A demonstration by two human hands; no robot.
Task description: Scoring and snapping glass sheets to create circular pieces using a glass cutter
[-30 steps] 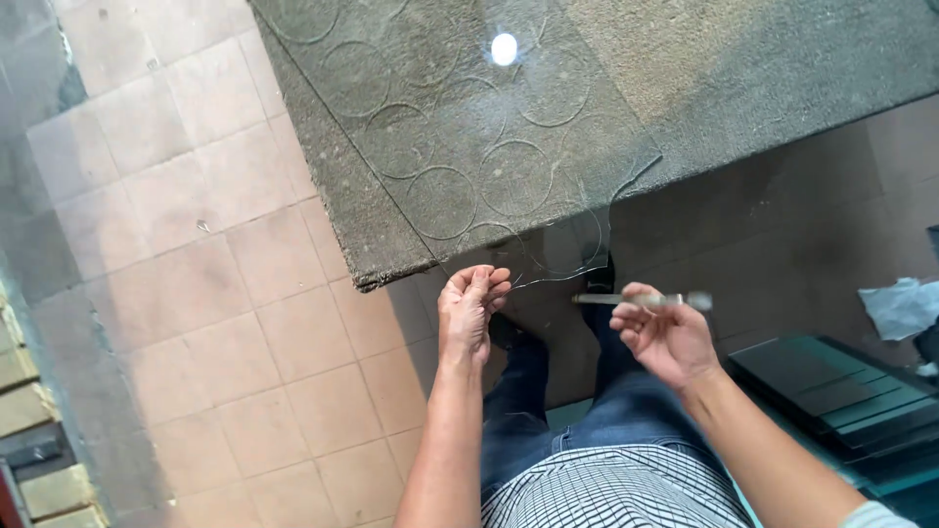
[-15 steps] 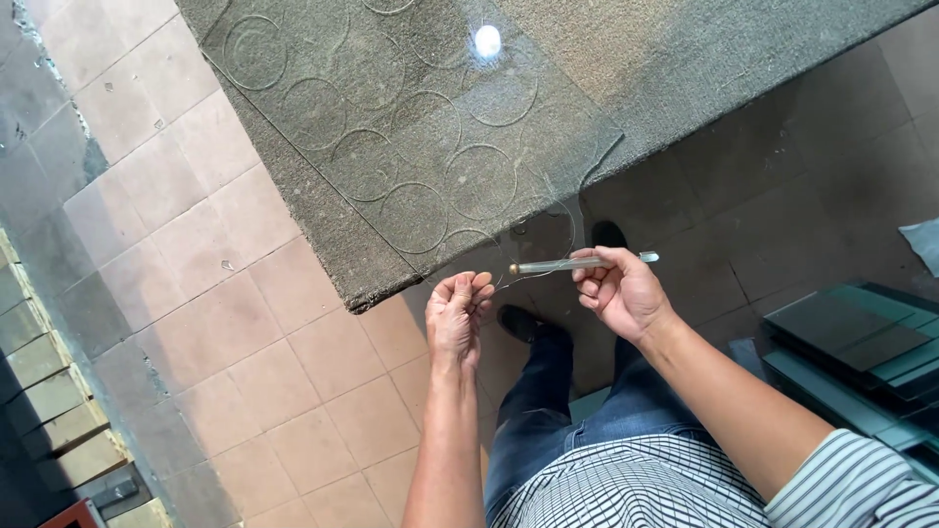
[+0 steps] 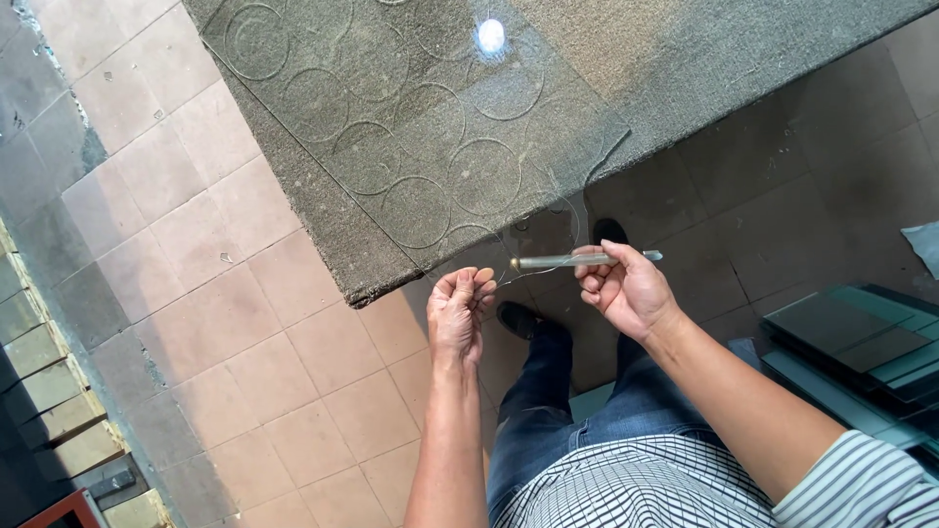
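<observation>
Closest to me are my striped shirt [image 3: 646, 489] and blue jeans [image 3: 577, 411], and below them my dark shoes [image 3: 518, 318] stand on the reddish-brown floor tiles [image 3: 245, 323]. My left hand [image 3: 462, 311] is raised just off the corner of the table, its fingers [image 3: 477, 284] bunched together and pinched on the thin edge of a clear glass sheet [image 3: 548, 186] that overhangs there; the glass is so transparent that I can only make out its rim as a faint bright line. My right hand [image 3: 622, 288] sits just beside it, a little higher, fingers curled closed around a slim glass cutter [image 3: 577, 260] held roughly level, its small brass-coloured head pointing left toward my left fingertips and its pale end sticking out past my knuckles to the right. The tip is near the glass edge, though I cannot tell whether it touches. To my right, well apart from both hands, a stack of dark green-tinted glass panes [image 3: 861, 342] lies low by the floor. Beyond my hands, the glass lies on a table covered in grey-green carpet [image 3: 734, 59], and many scored circles [image 3: 484, 176] show across the sheet, some overlapping. A bright spot of reflected light [image 3: 490, 35] glints on the glass near the far side. At the far left a strip of paving bricks [image 3: 44, 391] borders the tiles.
</observation>
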